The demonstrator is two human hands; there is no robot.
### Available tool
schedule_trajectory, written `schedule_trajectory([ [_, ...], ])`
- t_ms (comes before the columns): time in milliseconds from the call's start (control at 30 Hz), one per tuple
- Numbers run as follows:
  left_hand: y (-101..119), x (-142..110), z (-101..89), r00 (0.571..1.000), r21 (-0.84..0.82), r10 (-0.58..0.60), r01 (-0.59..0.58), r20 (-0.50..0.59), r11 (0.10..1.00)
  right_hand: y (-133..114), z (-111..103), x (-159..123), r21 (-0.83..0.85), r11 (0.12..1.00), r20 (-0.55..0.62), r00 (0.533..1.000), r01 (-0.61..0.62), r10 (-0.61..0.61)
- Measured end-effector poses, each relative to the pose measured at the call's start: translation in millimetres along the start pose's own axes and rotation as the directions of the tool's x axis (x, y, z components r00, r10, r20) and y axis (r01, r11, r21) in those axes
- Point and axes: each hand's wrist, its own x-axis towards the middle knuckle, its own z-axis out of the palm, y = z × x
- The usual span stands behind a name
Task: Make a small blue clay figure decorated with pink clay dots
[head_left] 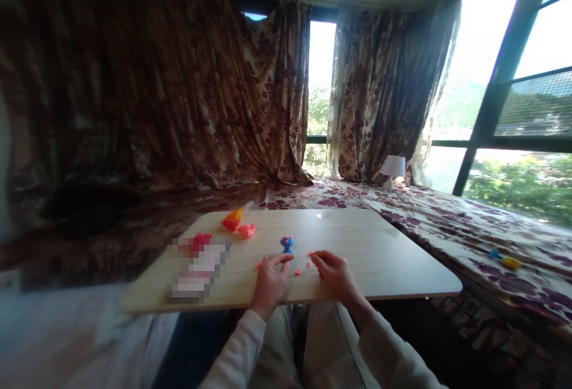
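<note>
A small blue figure [286, 246] with pink bits on its head stands upright on the light wood-grain table [357, 240]. It looks like modelling clay. My left hand [271, 277] rests just in front of it, index finger stretched to its base and thumb apart; whether the finger touches it is unclear. To the right, my right hand [334, 271] is closed, thumb and index fingertips together at a tiny pink piece [310, 253]. Between the hands lie more small pink pieces [298, 272]. A reddish bit [258, 265] shows beside my left hand.
Red and orange crumpled packets [232, 220] and a pink one [246, 231] lie at the table's back left. A pixelated flat object [201, 273] is at the left, by a red lump [199, 242]. Right of the table, blue and yellow items [510, 263] lie on patterned cloth.
</note>
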Motion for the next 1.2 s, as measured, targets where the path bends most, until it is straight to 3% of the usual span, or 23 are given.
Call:
schedule_trajectory([
  [167,-3,0,1.5,0.996,-0.019,-0.086,0.086,-0.010,0.996,6,-2,3,0.050,0.998,0.006,0.999,0.033,-0.033],
  [333,3,-1,-0.5,0.993,-0.046,-0.117,0.117,0.005,0.992,4,1,0,0.017,0.999,0.066,0.997,-0.032,0.031],
  [433,7,-2,-2.3,0.994,-0.030,-0.111,0.112,0.023,0.993,2,2,-1,-0.027,0.999,0.039,0.998,-0.045,0.046],
  [633,6,-1,-3.1,0.999,0.016,-0.032,0.032,-0.026,0.999,5,0,0,-0.109,0.989,0.046,0.994,0.104,-0.099],
  [800,3,0,-2.7,0.998,0.016,-0.055,0.055,-0.007,0.998,5,0,1,0.066,0.998,0.043,0.999,0.008,-0.011],
  [933,5,-2,-2.8,0.994,0.024,-0.108,0.107,0.017,0.994,-1,3,-2,0.094,0.994,0.043,0.998,-0.058,0.054],
  [1067,7,-2,-2.2,0.997,0.059,-0.071,0.070,0.015,0.996,-2,4,-3,-0.025,0.998,0.033,0.998,-0.061,0.062],
  [1200,2,-3,-3.4,0.998,0.163,0.068,-0.069,0.011,0.984,1,-2,-4,-0.295,0.946,0.040,0.990,0.138,-0.132],
])
